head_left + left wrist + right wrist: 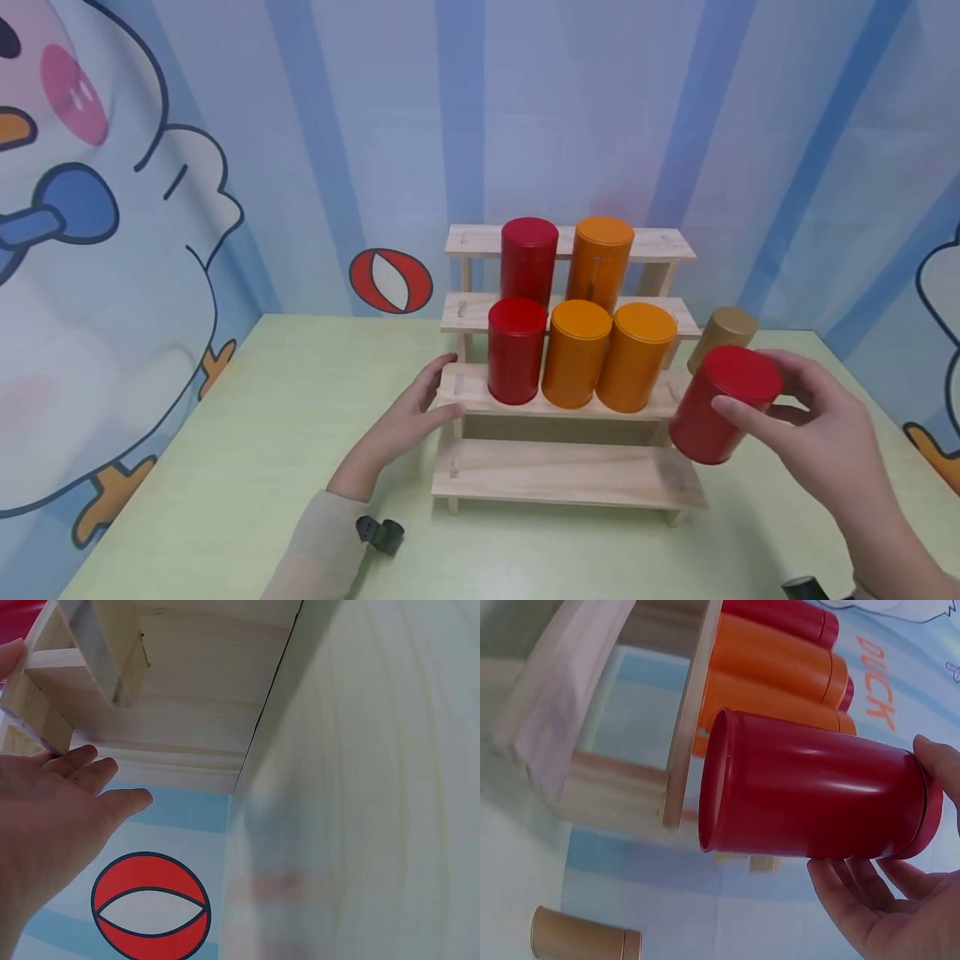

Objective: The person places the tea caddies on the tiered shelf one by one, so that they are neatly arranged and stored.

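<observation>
My right hand (821,425) grips a red canister (720,408) near its lid, the thumb on one side and the fingers on the other. This canister is tilted, close to the right end of a wooden tiered shelf (570,471). In the right wrist view the red canister (817,787) shows its base rim toward the shelf. My left hand (405,412) is at the shelf's left end, thumb and fingers spread about the second-lowest board; in the left wrist view its fingers (94,776) look straight. That board carries a red canister (517,350) and two orange canisters (576,354).
Higher on the shelf stand another red canister (529,258) and an orange canister (600,262). Behind my right hand, a tan canister (723,333) stands on the pale green table (247,467). A printed blue cloth (390,150) hangs behind the table.
</observation>
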### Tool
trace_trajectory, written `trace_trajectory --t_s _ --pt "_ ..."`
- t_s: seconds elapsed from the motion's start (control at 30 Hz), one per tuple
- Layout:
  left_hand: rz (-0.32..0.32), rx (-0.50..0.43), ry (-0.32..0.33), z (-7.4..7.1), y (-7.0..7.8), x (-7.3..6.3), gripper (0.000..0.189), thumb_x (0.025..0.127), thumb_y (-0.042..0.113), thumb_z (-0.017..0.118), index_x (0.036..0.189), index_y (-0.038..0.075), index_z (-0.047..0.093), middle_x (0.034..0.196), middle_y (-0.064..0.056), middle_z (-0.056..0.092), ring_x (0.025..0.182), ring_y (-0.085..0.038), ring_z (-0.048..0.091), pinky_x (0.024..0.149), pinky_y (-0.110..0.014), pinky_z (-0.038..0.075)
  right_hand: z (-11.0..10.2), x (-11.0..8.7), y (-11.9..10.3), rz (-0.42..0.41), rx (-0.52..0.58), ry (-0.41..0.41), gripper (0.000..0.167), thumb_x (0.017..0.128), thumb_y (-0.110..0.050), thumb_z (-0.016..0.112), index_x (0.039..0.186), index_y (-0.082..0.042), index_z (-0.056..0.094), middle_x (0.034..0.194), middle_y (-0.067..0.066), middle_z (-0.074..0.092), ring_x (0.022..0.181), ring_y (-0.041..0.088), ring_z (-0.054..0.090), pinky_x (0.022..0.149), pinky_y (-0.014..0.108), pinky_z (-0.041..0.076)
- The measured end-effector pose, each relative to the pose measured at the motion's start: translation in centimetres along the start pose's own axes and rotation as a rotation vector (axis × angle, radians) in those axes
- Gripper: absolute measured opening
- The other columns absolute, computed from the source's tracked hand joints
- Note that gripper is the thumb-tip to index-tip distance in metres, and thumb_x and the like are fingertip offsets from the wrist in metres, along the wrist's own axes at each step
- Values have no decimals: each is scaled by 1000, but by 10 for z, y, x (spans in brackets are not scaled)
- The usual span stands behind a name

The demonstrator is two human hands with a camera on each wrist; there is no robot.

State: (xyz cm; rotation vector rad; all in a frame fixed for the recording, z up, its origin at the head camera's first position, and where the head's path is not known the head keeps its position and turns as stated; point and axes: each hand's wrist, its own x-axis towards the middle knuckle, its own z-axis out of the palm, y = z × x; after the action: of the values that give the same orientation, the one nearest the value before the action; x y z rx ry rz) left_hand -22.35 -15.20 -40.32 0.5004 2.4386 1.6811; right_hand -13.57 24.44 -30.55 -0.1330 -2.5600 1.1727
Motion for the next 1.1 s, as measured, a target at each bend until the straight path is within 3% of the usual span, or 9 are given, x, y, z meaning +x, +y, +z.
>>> trace_trajectory --t_s 0.3,0.43,0.6,0.87,1.1 --pt "0 2 0 0 0 0 79 92 25 65 154 12 17 161 -7 17 148 -29 13 116 -53 21 22 -16 -20 -18 71 -106 72 83 -34 76 142 -11 43 128 11 54 98 7 51 70 8 50" --pt "9 0 -1 0 -1 0 79 92 24 64 154 12 17 161 -7 17 148 -29 13 116 -53 21 32 -22 -30 -59 114 -124 66 82 -29 77 138 -11 47 126 9 56 98 4 52 74 7 48" --pt "9 1 0 0 -1 0 79 92 25 65 154 12 17 161 -7 17 148 -29 13 116 -53 21 45 -27 -42 -69 145 -165 66 81 -30 79 137 -13 48 125 7 58 105 14 54 77 10 50" --pt "14 1 -2 -1 -1 0 79 92 26 65 154 14 17 161 -6 17 148 -28 13 117 -52 20 63 -30 -56 -45 184 -252 71 77 -37 80 137 -15 48 125 6 58 109 23 56 79 19 53" --pt "14 -5 -5 -1 -1 -1 79 92 26 65 154 16 17 161 -7 17 148 -28 13 117 -52 20 82 -31 -61 -44 178 -282 73 74 -41 82 134 -16 51 125 5 58 113 22 53 92 42 52"
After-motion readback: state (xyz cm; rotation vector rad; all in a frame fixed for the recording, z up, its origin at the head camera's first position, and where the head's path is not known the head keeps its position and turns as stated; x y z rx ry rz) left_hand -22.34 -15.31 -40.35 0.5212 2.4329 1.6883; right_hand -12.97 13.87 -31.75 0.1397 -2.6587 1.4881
